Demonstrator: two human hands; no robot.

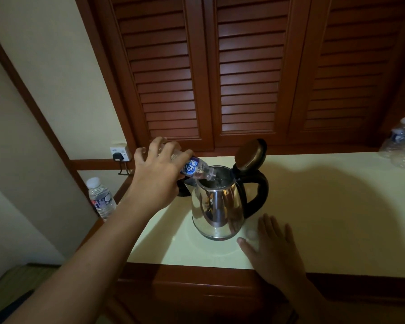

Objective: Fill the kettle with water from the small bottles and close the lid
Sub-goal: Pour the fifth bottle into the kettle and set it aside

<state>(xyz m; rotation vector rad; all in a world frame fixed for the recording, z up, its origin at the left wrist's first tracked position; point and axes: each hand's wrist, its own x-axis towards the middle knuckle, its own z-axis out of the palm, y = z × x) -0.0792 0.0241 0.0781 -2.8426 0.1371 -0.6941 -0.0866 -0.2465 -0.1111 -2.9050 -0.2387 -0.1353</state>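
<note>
Left hand (158, 174) grips 1 small bottle (195, 170), tilted neck-down over the open kettle (220, 204). Right hand (272, 244) lies flat, fingers spread, on the counter (337, 218) just beside the kettle.

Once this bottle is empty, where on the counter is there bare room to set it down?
Widest bare patch: countertop between kettle and wrapped bottles far right. Narrower strip in front of the kettle, left of the right hand. Crowded around the left hand and its bottle.

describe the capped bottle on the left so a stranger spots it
From the steel kettle on the pale counter, look left past its edge, below the wall socket. The bottle stands upright, white cap on, unlike the tilted one being poured.
</note>
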